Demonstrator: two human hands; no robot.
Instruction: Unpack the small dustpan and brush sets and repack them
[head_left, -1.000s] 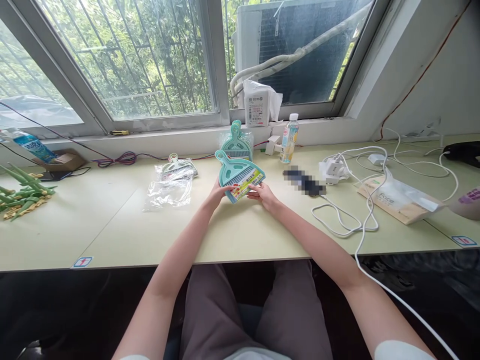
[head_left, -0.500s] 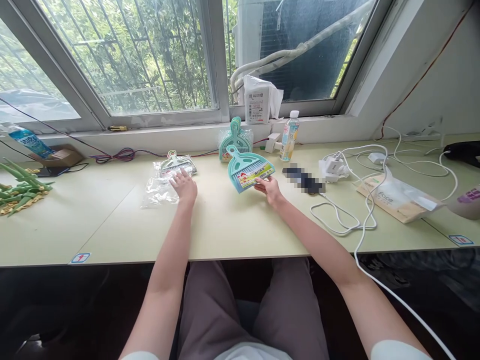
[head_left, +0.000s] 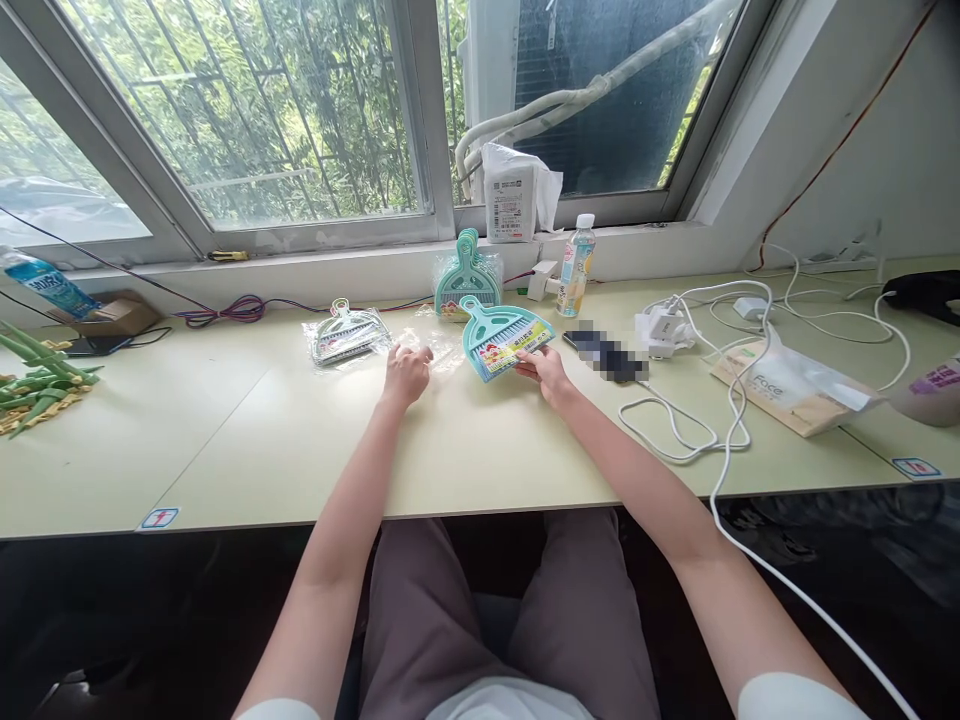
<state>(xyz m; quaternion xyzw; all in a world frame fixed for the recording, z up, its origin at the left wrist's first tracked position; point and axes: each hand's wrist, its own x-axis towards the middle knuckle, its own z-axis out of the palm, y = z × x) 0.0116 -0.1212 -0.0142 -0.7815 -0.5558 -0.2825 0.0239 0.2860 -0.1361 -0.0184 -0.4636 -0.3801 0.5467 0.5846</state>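
Note:
My right hand (head_left: 544, 372) grips the lower right edge of a turquoise dustpan (head_left: 480, 318), tilted above the table. A small brush with pale bristles and a colourful printed label lie in its pan. My left hand (head_left: 407, 375) is closed, fingers curled on the near edge of a clear plastic bag (head_left: 442, 348). The bag spreads from those fingers towards the dustpan. Left of that hand lies a wrapped dustpan set (head_left: 349, 335) in clear film. Behind the held dustpan, a stack of turquoise dustpans (head_left: 466, 275) leans by the window sill.
A drink bottle (head_left: 576, 268) and a tissue pack (head_left: 511, 205) stand at the back. To the right lie a partly blurred phone (head_left: 606, 355), white cables (head_left: 731, 440) and a face tissue packet (head_left: 799, 388). A green plant-like bundle (head_left: 45, 380) sits far left.
My left hand has moved right, from beside the wrapped set, and closed on the clear bag, which came along with it. The right hand still holds the dustpan in nearly the same place.

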